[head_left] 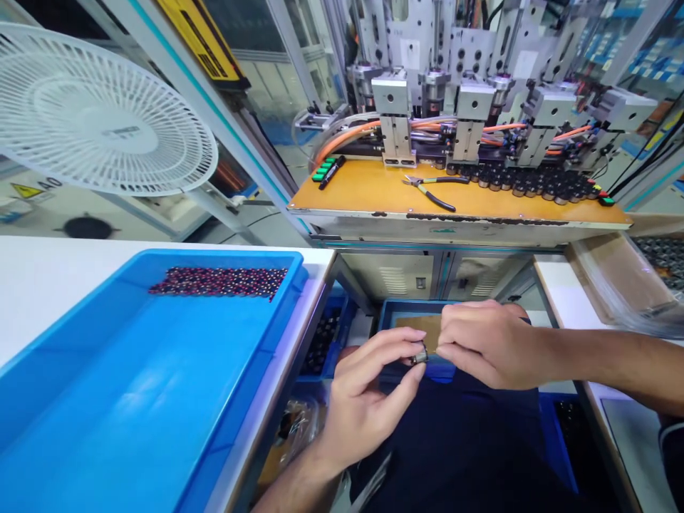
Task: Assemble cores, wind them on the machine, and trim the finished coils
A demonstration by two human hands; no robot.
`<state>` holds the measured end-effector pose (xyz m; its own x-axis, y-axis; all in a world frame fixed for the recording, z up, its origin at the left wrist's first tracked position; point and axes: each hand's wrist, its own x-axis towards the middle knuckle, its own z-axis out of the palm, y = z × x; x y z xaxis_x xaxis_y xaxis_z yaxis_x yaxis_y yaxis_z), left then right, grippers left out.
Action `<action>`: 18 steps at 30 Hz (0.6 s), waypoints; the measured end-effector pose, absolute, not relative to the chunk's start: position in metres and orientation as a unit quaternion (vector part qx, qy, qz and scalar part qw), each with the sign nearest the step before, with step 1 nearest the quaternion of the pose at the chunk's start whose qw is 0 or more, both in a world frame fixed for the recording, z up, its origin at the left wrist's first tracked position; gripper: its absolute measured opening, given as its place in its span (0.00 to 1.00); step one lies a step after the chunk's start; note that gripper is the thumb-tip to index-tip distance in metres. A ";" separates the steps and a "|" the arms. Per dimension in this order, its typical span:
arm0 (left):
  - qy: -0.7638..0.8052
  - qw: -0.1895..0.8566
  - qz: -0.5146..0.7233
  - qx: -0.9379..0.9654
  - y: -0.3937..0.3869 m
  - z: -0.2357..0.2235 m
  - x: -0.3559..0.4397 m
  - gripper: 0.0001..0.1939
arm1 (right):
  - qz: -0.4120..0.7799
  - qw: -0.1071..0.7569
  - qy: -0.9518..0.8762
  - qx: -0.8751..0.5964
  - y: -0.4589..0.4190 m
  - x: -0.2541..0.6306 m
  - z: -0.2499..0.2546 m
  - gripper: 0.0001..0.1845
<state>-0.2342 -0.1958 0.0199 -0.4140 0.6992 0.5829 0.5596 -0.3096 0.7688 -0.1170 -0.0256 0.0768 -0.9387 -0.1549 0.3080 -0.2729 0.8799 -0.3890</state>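
Note:
My left hand (368,399) pinches a small silvery cylindrical part (420,354) between thumb and fingers, above my lap. Close to its right is my right hand (484,343), fingers curled and thumb pressed against them. Whatever its fingertips may hold is too small or hidden to make out. Below and behind the hands sits a blue bin with a brown cardboard sheet (406,324) in it, partly covered by my right hand.
On the left table (64,267) stands a large blue tray (160,377) with rows of small dark parts (224,281) at its far end. Ahead, an orange bench top (363,187) holds pliers (435,191), a black marker (332,172) and many dark cylinders (534,182) beneath machine heads. A fan (107,121) stands left.

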 end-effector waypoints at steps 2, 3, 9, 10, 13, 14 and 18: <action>0.577 0.064 0.615 0.534 -0.198 0.019 -0.235 0.14 | 0.371 0.050 -0.926 0.047 -0.030 -0.117 0.079 0.14; 0.573 0.067 0.618 0.534 -0.199 0.018 -0.236 0.13 | 0.419 0.003 -0.908 0.024 -0.031 -0.117 0.081 0.13; 0.566 0.068 0.644 0.510 -0.198 0.013 -0.239 0.12 | 0.396 0.090 -0.914 -0.012 0.018 -0.161 0.102 0.12; 0.567 0.067 0.651 0.500 -0.198 0.013 -0.239 0.12 | 0.337 0.166 -0.926 -0.031 0.034 -0.176 0.106 0.11; 0.569 0.071 0.667 0.475 -0.200 0.011 -0.239 0.12 | 0.132 0.268 -0.949 -0.102 0.085 -0.224 0.109 0.15; 0.571 0.073 0.670 0.468 -0.201 0.011 -0.239 0.12 | 0.083 0.247 -0.958 -0.122 0.098 -0.237 0.107 0.18; 0.587 0.074 0.676 0.439 -0.209 0.009 -0.241 0.11 | 0.003 0.142 -0.976 -0.164 0.126 -0.272 0.088 0.27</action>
